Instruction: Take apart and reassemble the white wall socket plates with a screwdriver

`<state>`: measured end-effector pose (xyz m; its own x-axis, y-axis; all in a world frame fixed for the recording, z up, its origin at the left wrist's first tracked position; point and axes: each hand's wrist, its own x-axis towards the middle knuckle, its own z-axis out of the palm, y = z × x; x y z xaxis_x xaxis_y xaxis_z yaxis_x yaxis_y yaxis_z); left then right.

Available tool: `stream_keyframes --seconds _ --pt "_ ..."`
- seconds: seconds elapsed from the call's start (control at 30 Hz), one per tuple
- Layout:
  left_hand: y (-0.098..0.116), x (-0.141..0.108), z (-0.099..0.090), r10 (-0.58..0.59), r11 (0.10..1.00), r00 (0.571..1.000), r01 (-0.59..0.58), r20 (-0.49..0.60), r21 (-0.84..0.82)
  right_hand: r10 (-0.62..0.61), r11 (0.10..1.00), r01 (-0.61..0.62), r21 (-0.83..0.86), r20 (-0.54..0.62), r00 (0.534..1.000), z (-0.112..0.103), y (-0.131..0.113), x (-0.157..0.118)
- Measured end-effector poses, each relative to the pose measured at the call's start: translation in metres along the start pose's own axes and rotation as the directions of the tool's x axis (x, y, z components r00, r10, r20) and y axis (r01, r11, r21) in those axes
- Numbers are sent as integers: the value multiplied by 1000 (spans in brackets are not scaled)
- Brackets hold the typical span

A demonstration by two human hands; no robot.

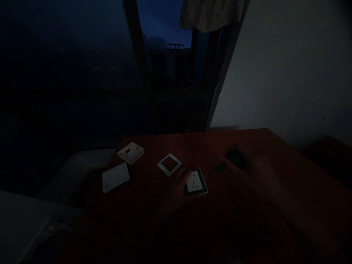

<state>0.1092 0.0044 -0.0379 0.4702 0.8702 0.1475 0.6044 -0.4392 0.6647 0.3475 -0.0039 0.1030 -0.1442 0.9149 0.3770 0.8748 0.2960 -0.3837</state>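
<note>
A wall socket [194, 182] with a white face and dark surround lies on the reddish table, gripped along its left side by my left hand [178, 189]. My right hand [243, 161] is closed round the green handle of a screwdriver [219, 168]. The screwdriver's thin shaft points left, and its tip meets the right edge of the socket. A white square frame [169, 164] with an open middle lies just behind my left hand. The dim light hides much of both hands' outlines.
On the table [192, 141], at the far left, lie a pale box-like plate [131, 152] with a small dark opening and a white flat cover [116, 178]. A dark window stands behind the table, with a pale wall [286, 73] at right and a hanging cloth [211, 14] above.
</note>
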Motion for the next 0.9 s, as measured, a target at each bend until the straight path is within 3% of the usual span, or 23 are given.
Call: stream_keyframes --seconds 0.53,0.63,0.77,0.9 --pt "6 1 -5 -13 1000 1000 13 19 -10 -35 998 36 -49 10 999 2 -2 -1" --pt "5 1 -5 -2 1000 999 2 32 -31 -40 981 46 -186 34 999 2 -9 1" --pt "-9 0 -1 -34 996 999 37 34 -79 -20 892 50 -450 72 997 0 -27 12" --pt "-17 1 -3 -18 994 998 24 55 -110 -39 892 116 -438 181 983 -5 -42 27"
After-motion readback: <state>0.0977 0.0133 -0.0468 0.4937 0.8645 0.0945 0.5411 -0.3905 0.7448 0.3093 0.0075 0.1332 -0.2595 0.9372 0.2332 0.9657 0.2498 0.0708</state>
